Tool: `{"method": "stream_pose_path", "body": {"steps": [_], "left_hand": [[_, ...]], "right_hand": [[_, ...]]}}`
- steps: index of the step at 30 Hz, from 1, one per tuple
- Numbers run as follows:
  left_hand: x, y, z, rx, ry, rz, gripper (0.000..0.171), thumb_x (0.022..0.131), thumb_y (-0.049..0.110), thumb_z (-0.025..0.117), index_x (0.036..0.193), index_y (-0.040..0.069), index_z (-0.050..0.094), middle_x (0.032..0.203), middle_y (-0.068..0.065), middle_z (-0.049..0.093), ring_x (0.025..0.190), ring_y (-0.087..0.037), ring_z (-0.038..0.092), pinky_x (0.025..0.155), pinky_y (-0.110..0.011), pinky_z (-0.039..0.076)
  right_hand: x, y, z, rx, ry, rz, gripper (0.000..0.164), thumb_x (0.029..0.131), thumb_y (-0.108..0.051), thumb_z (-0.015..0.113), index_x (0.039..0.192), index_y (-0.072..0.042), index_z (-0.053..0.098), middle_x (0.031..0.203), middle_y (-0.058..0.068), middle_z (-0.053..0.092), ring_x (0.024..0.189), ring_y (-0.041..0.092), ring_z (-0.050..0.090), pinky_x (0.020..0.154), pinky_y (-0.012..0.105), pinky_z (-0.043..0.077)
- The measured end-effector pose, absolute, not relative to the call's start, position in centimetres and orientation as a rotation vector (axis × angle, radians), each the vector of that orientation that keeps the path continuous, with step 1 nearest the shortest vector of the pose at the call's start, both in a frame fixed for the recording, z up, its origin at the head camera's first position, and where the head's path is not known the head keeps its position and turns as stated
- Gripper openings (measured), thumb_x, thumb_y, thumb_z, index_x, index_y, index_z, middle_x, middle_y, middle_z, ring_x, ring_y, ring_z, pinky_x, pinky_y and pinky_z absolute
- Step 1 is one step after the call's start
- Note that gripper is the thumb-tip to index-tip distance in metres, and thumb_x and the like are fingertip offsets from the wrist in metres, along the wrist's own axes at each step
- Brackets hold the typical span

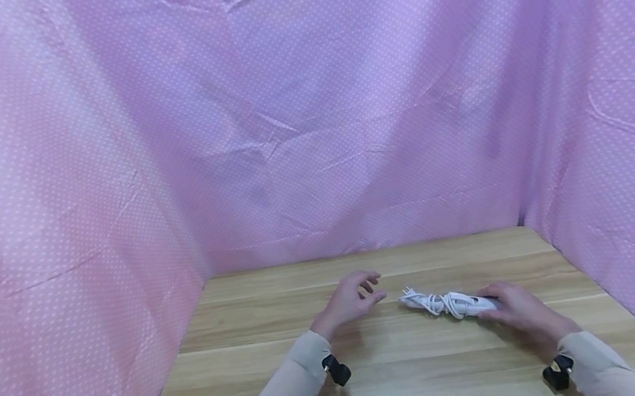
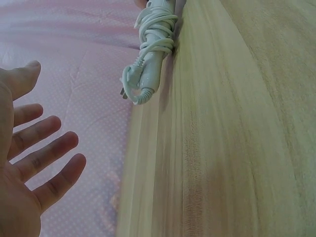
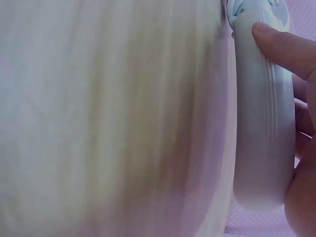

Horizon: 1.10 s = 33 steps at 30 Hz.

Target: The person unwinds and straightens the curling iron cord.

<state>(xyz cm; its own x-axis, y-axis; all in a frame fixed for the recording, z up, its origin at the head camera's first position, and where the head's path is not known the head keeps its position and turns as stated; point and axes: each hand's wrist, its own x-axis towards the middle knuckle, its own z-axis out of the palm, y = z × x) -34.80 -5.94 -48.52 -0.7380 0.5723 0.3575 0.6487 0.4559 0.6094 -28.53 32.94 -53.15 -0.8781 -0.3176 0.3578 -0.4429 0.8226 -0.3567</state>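
A long white wand-shaped electric appliance (image 1: 471,304) with a smooth rounded body lies across my right hand's side of the table. Its white cord (image 2: 157,32) is wound several times around the narrower end, and the two-pin plug (image 2: 129,81) is tucked there. My right hand (image 1: 518,309) grips the thick end, the thumb along the ridged side in the right wrist view and the other fingers partly hidden behind. My left hand (image 1: 351,297) is apart from it, just left of the plug end, with fingers spread and nothing in them.
The wood-grain table (image 1: 254,372) stretches under both forearms. Pink dotted cloth (image 1: 310,128) hangs behind it and along both sides, close to the table's edges. A small black camera (image 1: 335,370) is strapped to each wrist.
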Motion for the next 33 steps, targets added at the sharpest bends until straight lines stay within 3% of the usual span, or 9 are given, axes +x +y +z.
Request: {"method": "stream_pose_path", "body": {"steps": [8,18,26,33], "left_hand": [[-34.7,-5.7,-48.9,-1.046,-2.637,-1.154,0.037,0.093,0.032,0.067,0.124,0.013,0.063,0.116,-0.001,0.066,0.094,-0.013,0.064,0.070,-0.015,0.052],[-34.9,-5.1,-49.3,-1.048,-2.602,-1.075,0.033,0.091,0.026,0.070,0.118,0.008,0.066,0.113,-0.009,0.069,0.089,-0.012,0.066,0.063,-0.013,0.050],[-34.5,-4.9,-48.7,-1.008,-2.578,-1.165,0.033,0.092,0.030,0.068,0.118,0.010,0.066,0.111,-0.006,0.067,0.089,-0.011,0.064,0.067,-0.014,0.052],[-33.7,-5.8,-47.5,-1.008,-2.438,-1.182,0.029,0.091,0.022,0.070,0.115,0.007,0.067,0.107,-0.006,0.068,0.087,-0.010,0.063,0.067,-0.014,0.054]], "right_hand": [[-28.3,31.9,-52.2,0.667,-2.695,0.639,0.032,0.076,-0.033,0.082,0.101,-0.016,0.071,0.094,-0.011,0.066,0.084,0.004,0.060,0.074,0.032,0.054],[-28.8,30.5,-50.2,0.808,-2.545,0.464,0.033,0.071,-0.025,0.084,0.098,-0.011,0.070,0.089,-0.009,0.066,0.080,0.006,0.059,0.070,0.032,0.053],[-28.6,29.0,-47.9,0.822,-2.524,0.477,0.035,0.072,-0.028,0.085,0.099,-0.012,0.070,0.090,-0.010,0.065,0.079,0.003,0.057,0.068,0.029,0.052],[-28.4,27.4,-46.2,0.844,-2.452,0.446,0.035,0.071,-0.026,0.086,0.099,-0.012,0.070,0.090,-0.008,0.065,0.080,0.005,0.058,0.068,0.029,0.052]]}}
